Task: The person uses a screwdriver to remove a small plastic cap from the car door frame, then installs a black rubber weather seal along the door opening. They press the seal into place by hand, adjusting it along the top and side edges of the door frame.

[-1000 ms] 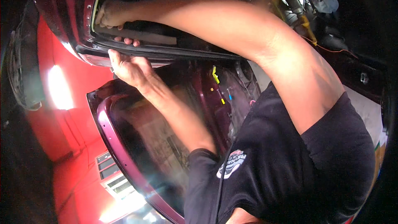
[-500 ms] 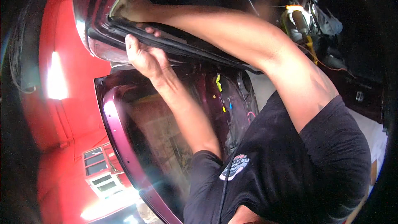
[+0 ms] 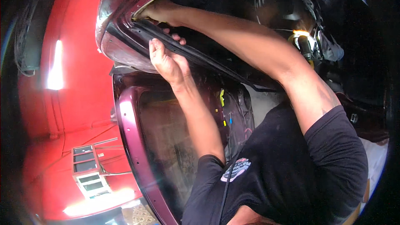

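Observation:
A black rubber seal (image 3: 208,60) runs along the edge of a maroon car door frame (image 3: 112,37) above me. My left hand (image 3: 166,62) is closed on the seal from below, fingers hooked over it. My right hand (image 3: 156,12) reaches from inside the opening and wraps the frame edge just above the left hand. Its fingertips (image 3: 180,38) poke out past the seal. The two hands are a few centimetres apart. My right forearm (image 3: 250,41) crosses the opening.
An open maroon door with a window pane (image 3: 166,150) hangs below the frame. Red walls (image 3: 83,79) with a bright window (image 3: 55,64) lie at left. A lit lamp and wiring (image 3: 302,37) sit in the dark car interior at upper right.
My left hand has slid up to the seal and closed on it, nearer my right hand. My right hand stays on the frame edge. The view has shifted slightly.

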Available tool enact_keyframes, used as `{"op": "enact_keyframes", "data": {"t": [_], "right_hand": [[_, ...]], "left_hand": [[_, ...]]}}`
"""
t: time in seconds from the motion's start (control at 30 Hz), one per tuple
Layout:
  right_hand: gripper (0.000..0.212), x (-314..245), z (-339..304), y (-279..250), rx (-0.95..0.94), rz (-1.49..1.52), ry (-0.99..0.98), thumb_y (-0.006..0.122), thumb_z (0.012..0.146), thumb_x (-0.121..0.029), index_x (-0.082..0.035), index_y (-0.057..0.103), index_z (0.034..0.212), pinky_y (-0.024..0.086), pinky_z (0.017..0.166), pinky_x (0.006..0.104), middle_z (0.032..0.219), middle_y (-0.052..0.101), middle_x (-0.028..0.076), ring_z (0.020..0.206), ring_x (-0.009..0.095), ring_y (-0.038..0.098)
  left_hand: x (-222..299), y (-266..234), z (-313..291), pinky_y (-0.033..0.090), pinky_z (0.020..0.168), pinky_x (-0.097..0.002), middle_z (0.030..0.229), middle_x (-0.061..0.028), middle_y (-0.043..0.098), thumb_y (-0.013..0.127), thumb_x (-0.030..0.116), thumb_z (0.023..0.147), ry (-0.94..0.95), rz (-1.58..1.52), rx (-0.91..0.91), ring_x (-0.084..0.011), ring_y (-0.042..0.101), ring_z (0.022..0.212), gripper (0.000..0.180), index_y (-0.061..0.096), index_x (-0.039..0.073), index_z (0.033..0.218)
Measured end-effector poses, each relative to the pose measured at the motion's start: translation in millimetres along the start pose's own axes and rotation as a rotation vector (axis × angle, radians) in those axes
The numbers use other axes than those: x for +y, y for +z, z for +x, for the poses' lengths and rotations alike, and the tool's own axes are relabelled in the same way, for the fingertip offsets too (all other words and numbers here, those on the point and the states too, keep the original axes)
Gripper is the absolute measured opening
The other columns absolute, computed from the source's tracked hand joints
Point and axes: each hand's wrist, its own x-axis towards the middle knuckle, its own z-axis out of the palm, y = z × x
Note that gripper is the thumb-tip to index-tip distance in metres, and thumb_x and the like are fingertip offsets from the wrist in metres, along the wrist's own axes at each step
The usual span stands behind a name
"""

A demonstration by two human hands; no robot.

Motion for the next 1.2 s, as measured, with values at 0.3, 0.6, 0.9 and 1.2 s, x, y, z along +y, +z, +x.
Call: {"op": "enact_keyframes", "data": {"t": [0.3,0.6,0.9,1.2], "right_hand": [[0.027,-1.3,-0.7,-41.2,-0.144,-0.143,-0.039,0.072,0.085,-0.022,-0.007,0.075,0.107,0.047,0.056,0.0272,0.082,0.070,0.002,0.062,0.011,0.056],[0.029,2.3,-47.3,-42.8,0.058,-0.774,-0.548,0.062,0.082,-0.010,-0.005,0.075,0.107,0.053,0.079,0.0431,0.087,0.068,0.022,0.079,0.039,0.067],[0.038,9.0,-94.6,-53.9,0.137,-0.889,-0.593,0.067,0.084,-0.013,-0.007,0.067,0.121,0.052,0.081,0.0429,0.099,0.060,0.017,0.095,0.036,0.063],[0.058,10.5,-135.7,-64.8,0.068,-0.851,-0.404,0.067,0.092,-0.021,-0.011,0.048,0.146,0.054,0.079,0.0443,0.101,0.059,0.018,0.091,0.039,0.064]], "left_hand": [[-13.5,10.3,5.7,0.050,0.070,-0.0421,0.106,-0.0111,0.066,0.052,0.021,0.104,0.024,0.015,-0.019,-0.0241,0.061,0.083,0.024,0.056,0.003,0.119],[-24.8,20.6,24.8,0.048,0.097,-0.0340,0.113,-0.0118,0.064,0.052,0.007,0.101,0.146,-0.033,0.065,-0.0222,0.061,0.105,0.021,0.058,-0.004,0.118],[-22.1,21.4,38.3,0.051,0.096,-0.0368,0.115,-0.0139,0.064,0.051,0.011,0.103,0.024,-0.090,0.052,-0.0238,0.062,0.106,0.023,0.058,-0.003,0.120],[-12.2,25.7,50.7,0.052,0.097,-0.0484,0.114,-0.0188,0.062,0.048,0.014,0.104,-0.026,-0.219,0.014,-0.0331,0.062,0.102,0.025,0.053,-0.005,0.121]]}}
